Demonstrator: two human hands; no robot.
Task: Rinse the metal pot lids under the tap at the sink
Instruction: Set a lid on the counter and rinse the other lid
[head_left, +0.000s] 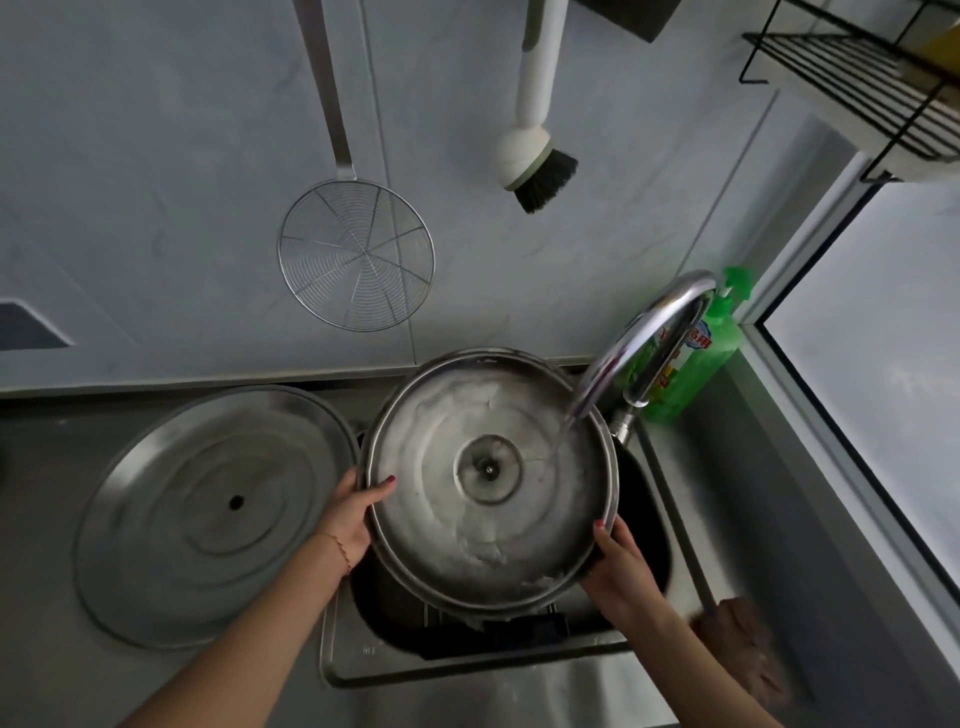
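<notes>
both hands hold a round, soapy stainless-steel pot lid (488, 478) over the dark basin of the steel sink (467, 670), inner side up, so the thin stream from the curved chrome tap (649, 343) lands on its right part, between the centre boss and the rim. the left hand (353, 514) grips the lid's left edge, thumb over the rim and fingers underneath; the right hand (618, 561) grips the lower right edge the same way. the two holds sit roughly opposite each other, which keeps the wide lid steady and lets it be tipped to steer the water. it seems to be tilted slightly, though how much is hard to tell. white suds cover most of its surface, so the rinse looks barely begun.

a second, larger round steel lid with a centre hole (213, 514) lies flat on the steel counter (52, 623) just left of the sink, inner side up, apparently waiting its turn or already done; i cannot tell which. a green dish-soap bottle (696, 358) stands behind the tap, within reach.
</notes>
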